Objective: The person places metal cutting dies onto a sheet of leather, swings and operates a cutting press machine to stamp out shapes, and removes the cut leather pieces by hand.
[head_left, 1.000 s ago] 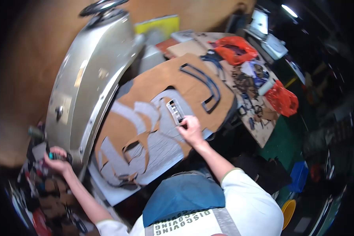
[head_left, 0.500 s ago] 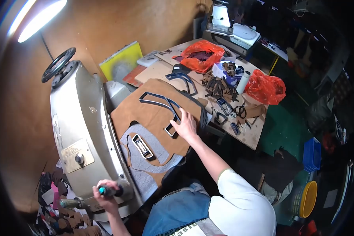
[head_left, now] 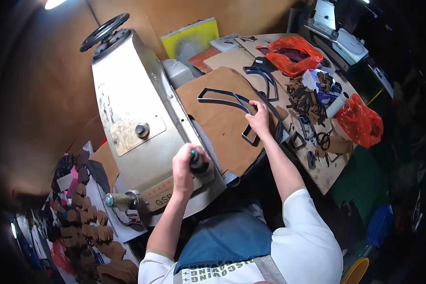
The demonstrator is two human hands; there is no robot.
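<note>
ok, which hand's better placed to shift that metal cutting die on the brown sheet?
Right. The right hand already rests on the metal cutting die on the brown sheet. The left hand is closed around the press arm's handle, well away from the die.

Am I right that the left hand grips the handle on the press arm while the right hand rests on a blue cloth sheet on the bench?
Not quite. In the head view the sheet under the right hand is brown, not blue. The rest stands: the left hand grips the handle on the press arm.
</note>
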